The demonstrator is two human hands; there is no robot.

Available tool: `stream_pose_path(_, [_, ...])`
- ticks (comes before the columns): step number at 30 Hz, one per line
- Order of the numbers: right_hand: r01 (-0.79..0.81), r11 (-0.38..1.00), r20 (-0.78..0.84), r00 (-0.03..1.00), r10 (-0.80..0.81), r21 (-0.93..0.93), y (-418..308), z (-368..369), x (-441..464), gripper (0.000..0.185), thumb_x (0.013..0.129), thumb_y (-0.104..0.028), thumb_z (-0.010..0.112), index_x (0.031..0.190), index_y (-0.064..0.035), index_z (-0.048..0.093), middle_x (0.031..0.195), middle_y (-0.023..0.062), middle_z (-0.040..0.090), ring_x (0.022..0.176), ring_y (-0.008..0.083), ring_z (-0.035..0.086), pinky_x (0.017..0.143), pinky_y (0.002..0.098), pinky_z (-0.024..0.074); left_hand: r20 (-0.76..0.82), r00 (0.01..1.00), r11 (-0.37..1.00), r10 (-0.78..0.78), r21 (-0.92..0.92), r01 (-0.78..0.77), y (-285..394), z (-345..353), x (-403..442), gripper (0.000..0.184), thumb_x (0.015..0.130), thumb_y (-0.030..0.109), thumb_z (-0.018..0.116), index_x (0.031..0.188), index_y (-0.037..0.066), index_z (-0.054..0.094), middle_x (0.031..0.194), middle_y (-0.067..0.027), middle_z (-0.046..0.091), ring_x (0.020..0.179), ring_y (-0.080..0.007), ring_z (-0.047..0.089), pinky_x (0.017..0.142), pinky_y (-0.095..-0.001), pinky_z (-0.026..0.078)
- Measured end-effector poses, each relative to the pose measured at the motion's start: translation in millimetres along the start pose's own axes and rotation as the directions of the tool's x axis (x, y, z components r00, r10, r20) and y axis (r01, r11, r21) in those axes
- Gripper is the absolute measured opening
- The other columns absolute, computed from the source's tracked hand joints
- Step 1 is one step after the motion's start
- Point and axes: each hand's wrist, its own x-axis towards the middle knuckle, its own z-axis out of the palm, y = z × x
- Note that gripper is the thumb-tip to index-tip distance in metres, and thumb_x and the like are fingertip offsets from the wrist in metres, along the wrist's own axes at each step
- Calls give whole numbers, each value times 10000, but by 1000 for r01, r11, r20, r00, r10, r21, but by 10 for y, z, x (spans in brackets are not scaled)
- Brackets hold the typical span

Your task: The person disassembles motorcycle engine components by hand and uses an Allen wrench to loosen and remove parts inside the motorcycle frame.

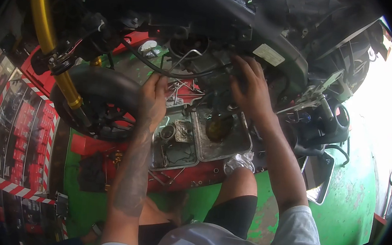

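Observation:
My left hand (155, 92) is raised under the motorcycle, its fingers closed round a thin black hose (195, 76). Just above these fingers a bent metal rod (191, 53) shows; whether the hand touches it I cannot tell. The hose curves right towards my right hand (252, 88), which is beside the dark underside of the motorcycle (169, 6). Thumb and fingers of that hand are spread apart, the fingertips close to the hose's end and partly lost in shadow. Below the hands, a metal tray (199, 144) holds dark oily liquid.
Another tray (154, 158) with metal parts stands to its left. Several wrenches lie on a red surface (191, 88) behind. The front wheel (98, 82) and gold fork (69, 91) stand at left. A crumpled white bag (239, 162) lies near my knee. Red-and-white tape (20, 188) borders shelves.

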Motion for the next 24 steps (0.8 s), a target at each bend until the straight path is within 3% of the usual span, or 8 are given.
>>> stream_pose_path(1, [-9,999,49,999,11,-39,-1,15,48,500,888,-139,679,1371,-63,578,1126,157,630,1107,365,585,942,456,489,12,999,999,-31,11,31,65,26,92,254,1090,130,491,1208,3,677,990,-59,728,851,-143,651,807,-298,510])
stream_pose_path(4, [-15,992,156,987,34,-123,-13,23,148,558,902,-218,686,1416,-62,534,1129,174,638,1120,371,595,941,460,492,-67,935,936,349,80,-344,-43,205,310,241,1067,110,522,1205,19,697,1009,-109,756,921,-204,704,822,-327,527])
stream_pose_path(7, [27,992,186,983,-3,-126,-42,-22,213,576,912,-270,690,1420,-57,521,1137,192,652,1107,379,613,931,470,501,-44,963,963,266,52,-263,-63,271,345,249,1067,110,545,1231,0,696,1070,-114,765,986,-171,703,864,-318,513])
stream_pose_path(10, [59,991,255,967,-26,-121,-49,-58,292,569,918,-287,697,1406,-52,525,1135,205,667,1085,392,630,921,485,511,-42,966,967,255,0,-255,-123,343,347,242,1061,110,557,1220,0,702,1007,-112,765,954,-179,709,847,-326,518])
stream_pose_path(12, [3,991,351,935,46,-137,-95,-130,374,573,921,-298,700,1404,-47,523,1129,210,675,1082,401,636,925,491,516,-73,952,951,297,109,-288,-92,333,358,240,1059,117,563,1215,2,705,1000,-119,766,946,-192,715,839,-335,522])
stream_pose_path(16, [49,994,343,939,-13,-95,-8,-101,368,598,924,-312,703,1433,-67,506,1101,208,684,1076,411,642,929,488,521,-131,935,939,329,156,-308,-179,362,407,240,1057,138,572,1216,22,708,1006,-129,766,942,-220,730,820,-350,529])
stream_pose_path(22, [109,985,414,909,-45,-132,-53,-92,399,659,934,-378,683,1514,-147,471,1144,216,700,1111,415,651,924,489,536,-84,899,864,430,326,-383,-147,250,392,235,1062,163,576,1221,57,713,1022,-113,762,931,-215,722,813,-355,528])
stream_pose_path(24, [95,982,455,891,-10,-163,-70,-92,460,687,927,-414,681,1530,-168,461,1125,217,716,1089,410,671,908,492,547,-71,916,907,396,190,-377,-154,248,420,233,1061,163,575,1216,59,714,1029,-117,758,937,-226,723,813,-359,529])
